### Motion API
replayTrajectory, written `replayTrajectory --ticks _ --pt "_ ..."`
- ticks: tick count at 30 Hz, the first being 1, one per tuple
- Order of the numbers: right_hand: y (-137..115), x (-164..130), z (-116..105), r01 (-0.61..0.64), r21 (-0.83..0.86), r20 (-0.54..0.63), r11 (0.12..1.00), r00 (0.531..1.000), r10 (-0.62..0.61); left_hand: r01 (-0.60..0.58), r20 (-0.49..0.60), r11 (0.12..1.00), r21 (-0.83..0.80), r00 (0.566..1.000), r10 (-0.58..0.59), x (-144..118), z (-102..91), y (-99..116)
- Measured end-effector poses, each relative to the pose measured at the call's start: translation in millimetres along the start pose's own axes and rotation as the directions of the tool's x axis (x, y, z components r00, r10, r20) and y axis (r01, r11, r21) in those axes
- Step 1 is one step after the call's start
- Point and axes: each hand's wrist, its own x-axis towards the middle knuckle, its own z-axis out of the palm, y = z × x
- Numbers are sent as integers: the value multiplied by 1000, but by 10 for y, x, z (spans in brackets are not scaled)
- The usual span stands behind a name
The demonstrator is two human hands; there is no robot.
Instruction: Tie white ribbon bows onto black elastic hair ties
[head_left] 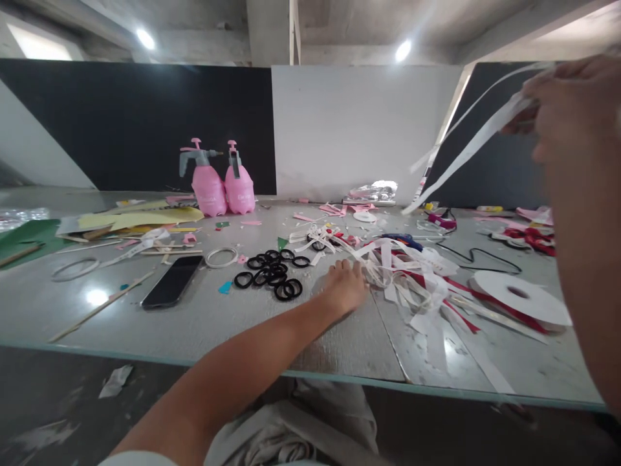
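One ribbon strip (478,139) in right hand (575,107)

Two round ceiling lamps (145,37) burn overhead, and a pale window patch (39,46) glows at the upper left, blown out to plain white. The light is soft and even, and shadows on the table (204,323) are faint. A small glare spot sits on the tabletop near the left, and the foil bundle (376,191) by the white panel glints hard. The wide lens bends the table edge and stretches the corners. The right hand (572,103), close to the lens, is smeared and soft; the middle stays sharp.
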Motion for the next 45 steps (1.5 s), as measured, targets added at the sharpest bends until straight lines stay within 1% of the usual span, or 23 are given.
replayTrajectory --ticks 2,4,7,10,14,17,20,22,25,27,29,30,32,33,34,35,36,37,38,39,40,43,45 --pt "-66 -79 9 -117 67 -10 991 993 118 21 74 1000 -15 997 -20 25 63 101" --pt "-92 -170 58 -183 70 6 981 983 183 -50 134 995 -90 989 62 69 151 248" --pt "-86 -314 185 -212 37 13 977 977 211 -171 148 974 -151 970 193 159 287 526" --pt "-78 -446 295 -202 -8 117 979 973 201 -247 77 951 -188 961 265 254 348 721" --pt "-82 -542 312 -161 -72 170 984 970 171 -176 -151 976 -132 976 156 408 277 625" --pt "-71 -548 284 -183 -42 184 982 965 188 16 -225 993 -118 973 -42 568 215 416" --pt "-57 -550 306 -213 -3 220 977 953 208 145 17 979 -143 989 -144 719 228 346" --pt "-64 -568 354 -217 34 214 976 955 205 53 94 982 -180 995 -36 768 263 417" --pt "-100 -631 433 -239 171 176 956 962 209 -223 17 943 -247 972 234 694 238 605" --pt "-129 -708 470 -280 294 185 914 955 232 -278 11 930 -241 957 289 524 82 691" --pt "-156 -829 494 -337 380 230 861 936 265 -312 139 910 -275 923 358 276 -214 686" --pt "-170 -912 505 -377 396 261 837 920 291 -378 208 859 -344 862 462 140 -402 641" --pt "-206 -1129 538 -478 393 347 785 868 355 -464 236 642 -611 667 707 -101 -799 464" --pt "-230 -1260 564 -533 381 421 755 828 372 -430 168 538 -725 647 744 -185 -980 335" --pt "-256 -1403 597 -578 370 514 727 780 358 -394 43 452 -800 714 698 -234 -1131 185" --pt "-284 -1553 637 -619 328 608 714 717 342 -393 -125 379 -838 813 568 -247 -1243 18" --pt "-308 -1704 683 -650 278 699 707 642 316 -431 -305 330 -840 877 371 -225 -1310 -158" --pt "-325 -1851 734 -677 233 772 698 566 291 -476 -451 329 -815 879 155 -178 -1330 -334" --pt "-332 -1989 786 -687 205 824 697 505 256 -494 -538 369 -787 842 -22 -115 -1306 -499" --pt "-325 -2113 837 -698 184 865 692 450 223 -468 -557 424 -776 823 -111 -48 -1246 -644" --pt "-304 -2221 883 -707 172 894 686 405 193 -407 -511 460 -789 850 -124 11 -1158 -761" --pt "-181 -2440 967 -682 126 929 720 335 154 -213 -240 408 -888 971 -16 80 -852 -918" --pt "-89 -2505 967 -653 76 941 753 296 161 -137 -134 386 -912 990 35 34 -717 -905"
